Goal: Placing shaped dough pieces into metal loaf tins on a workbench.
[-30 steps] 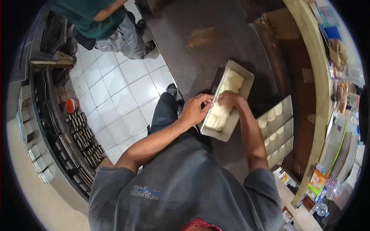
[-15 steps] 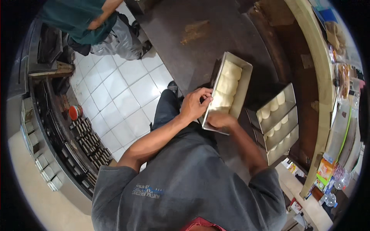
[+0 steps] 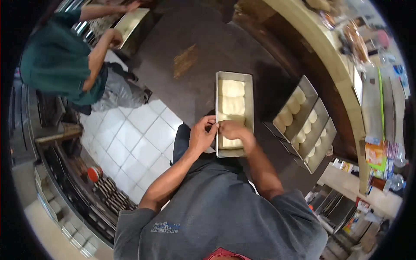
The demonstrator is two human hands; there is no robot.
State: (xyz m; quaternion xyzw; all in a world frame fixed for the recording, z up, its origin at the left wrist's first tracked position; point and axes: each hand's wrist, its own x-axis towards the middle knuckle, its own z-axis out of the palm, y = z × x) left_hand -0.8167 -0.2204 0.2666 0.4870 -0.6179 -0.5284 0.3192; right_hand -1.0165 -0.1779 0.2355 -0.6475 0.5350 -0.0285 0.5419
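A long metal loaf pan (image 3: 248, 97) stands before me on the dark table, its near end close to my body. Pale dough pieces (image 3: 233, 105) lie in a row along its bottom. At the pan's left rim, my left hand (image 3: 202, 135) is closed, with thumb and fingertips pinching the edge. My right hand (image 3: 232, 130) reaches in over the right wall and is curled above the dough, its knuckles near the left wall. Its fingertips are mostly hidden, so I cannot make out what they hold. More dough (image 3: 229, 142) shows below that hand.
Several loaf pans (image 3: 318, 130) with dough rolls stand side by side at the right. A co-worker in a green shirt (image 3: 56, 65) handles another pan (image 3: 132, 26) at the far left. Bottles and packets line a shelf (image 3: 364, 86) along the right. A red-lidded tub (image 3: 94, 174) sits at the left.
The pan has turned straighter toward me. My right hand has moved from its near end toward the left wall. The view has swung, bringing the co-worker's hands and pan into sight.
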